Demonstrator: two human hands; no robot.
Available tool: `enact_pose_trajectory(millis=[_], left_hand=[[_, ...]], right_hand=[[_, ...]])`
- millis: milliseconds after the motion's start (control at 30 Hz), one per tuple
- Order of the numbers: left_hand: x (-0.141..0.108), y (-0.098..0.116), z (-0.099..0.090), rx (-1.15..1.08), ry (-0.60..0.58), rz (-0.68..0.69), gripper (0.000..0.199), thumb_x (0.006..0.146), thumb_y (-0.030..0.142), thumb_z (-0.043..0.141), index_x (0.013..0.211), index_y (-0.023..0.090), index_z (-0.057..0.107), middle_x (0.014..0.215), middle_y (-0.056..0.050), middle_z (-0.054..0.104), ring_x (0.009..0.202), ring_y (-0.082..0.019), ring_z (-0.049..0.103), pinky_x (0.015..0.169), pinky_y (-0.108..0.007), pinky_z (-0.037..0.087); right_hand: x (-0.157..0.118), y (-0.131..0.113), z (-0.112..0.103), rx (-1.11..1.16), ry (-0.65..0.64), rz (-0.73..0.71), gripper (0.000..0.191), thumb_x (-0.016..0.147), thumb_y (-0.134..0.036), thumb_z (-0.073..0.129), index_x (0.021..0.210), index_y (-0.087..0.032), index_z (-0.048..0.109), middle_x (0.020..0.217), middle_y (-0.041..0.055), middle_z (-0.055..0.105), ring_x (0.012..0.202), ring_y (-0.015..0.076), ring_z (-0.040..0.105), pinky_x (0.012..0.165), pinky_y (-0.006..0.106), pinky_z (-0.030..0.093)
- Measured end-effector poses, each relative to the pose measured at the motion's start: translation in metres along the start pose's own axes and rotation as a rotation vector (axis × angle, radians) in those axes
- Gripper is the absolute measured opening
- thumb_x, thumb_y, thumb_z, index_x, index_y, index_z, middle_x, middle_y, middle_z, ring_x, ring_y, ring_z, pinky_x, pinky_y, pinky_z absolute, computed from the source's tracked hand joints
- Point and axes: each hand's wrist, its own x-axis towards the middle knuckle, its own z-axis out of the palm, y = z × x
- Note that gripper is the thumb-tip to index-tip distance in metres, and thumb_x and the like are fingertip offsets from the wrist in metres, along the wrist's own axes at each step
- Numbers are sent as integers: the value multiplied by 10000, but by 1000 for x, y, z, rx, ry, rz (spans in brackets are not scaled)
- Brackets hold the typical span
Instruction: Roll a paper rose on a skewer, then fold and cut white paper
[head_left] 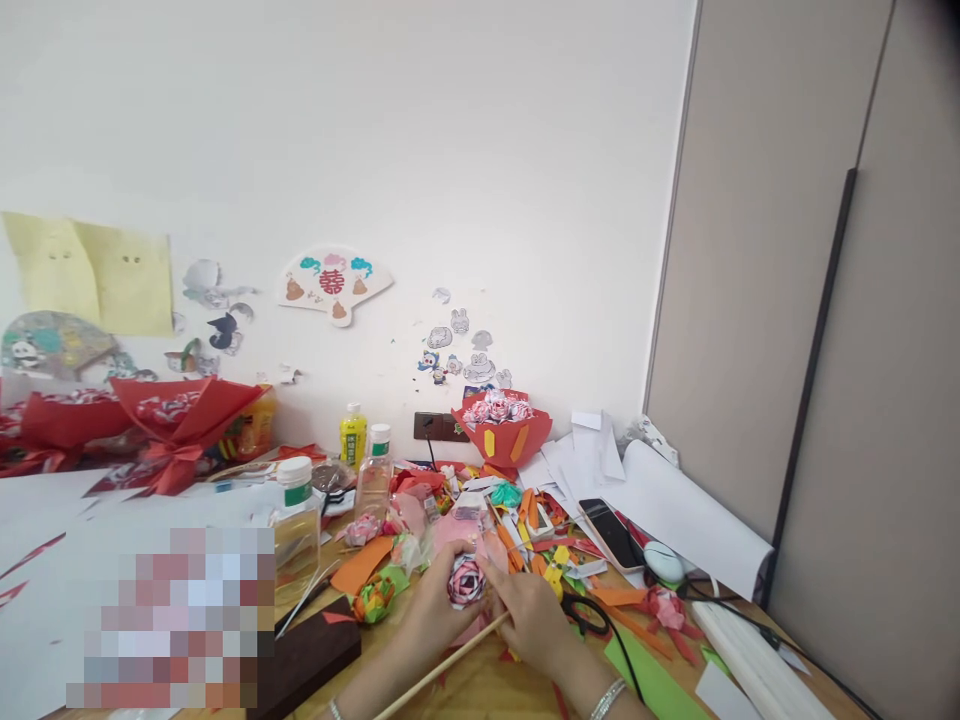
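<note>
A pink and white folded rose (466,581), likely of paper, faces up between my hands above the table. My left hand (436,600) is closed around its left side. My right hand (529,612) touches the rose's right edge with its fingertips and grips a thin wooden stick (442,667) that slants down to the lower left. Pink paper (465,525) lies just behind the rose. Near my right wrist are black-handled scissors (587,614). An orange and green paper flower (374,598) rests left of my left hand.
Paper scraps cover the table around my hands. Red-wrapped bouquets (176,425) stand back left, another bouquet (502,440) against the wall. Clear bottles (297,530) and a yellow bottle (352,437) stand left. A phone (613,533), mouse (664,562) and rolled white paper (697,515) lie right.
</note>
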Motion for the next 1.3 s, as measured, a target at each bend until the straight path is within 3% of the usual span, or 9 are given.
enact_pose_trajectory(millis=[100, 233, 533, 767, 1300], left_hand=[[1, -2, -1, -22, -47, 4, 445, 612, 169, 659, 1044, 186, 552, 1051, -103, 645, 968, -261, 609, 824, -384, 499], [-1, -4, -1, -41, -83, 20, 405, 624, 128, 625, 1019, 197, 569, 1029, -82, 653, 977, -250, 603, 849, -375, 484], [-2, -6, 2, -27, -54, -31, 460, 623, 120, 626, 1071, 188, 547, 1099, -104, 629, 1023, -266, 586, 881, -411, 473], [-4, -13, 2, -17, -70, -29, 541, 608, 103, 619, 1133, 195, 523, 1144, -106, 614, 1063, -267, 570, 908, -412, 464], [-5, -12, -1, 59, -30, 47, 426, 699, 167, 601, 1120, 204, 545, 1127, -104, 626, 1050, -260, 578, 889, -403, 475]], right_hand=[[0, 2, 0, -33, 13, -11, 510, 896, -231, 402, 1381, -138, 279, 747, 61, 659, 624, 185, 589, 551, 259, 400], [0, 2, 1, -43, -51, 18, 560, 863, -197, 448, 1388, -144, 261, 707, 40, 654, 583, 179, 579, 519, 248, 382], [-2, -3, 5, -73, -28, 7, 571, 865, -177, 394, 1401, -107, 212, 695, 61, 646, 569, 197, 568, 509, 260, 373], [0, -3, 0, -34, -99, 77, 601, 831, -149, 486, 1387, -189, 262, 763, 42, 675, 623, 192, 598, 532, 247, 368], [2, -9, -2, -2, -137, 98, 677, 771, -121, 498, 1397, -192, 248, 723, 30, 673, 614, 207, 613, 529, 259, 365]])
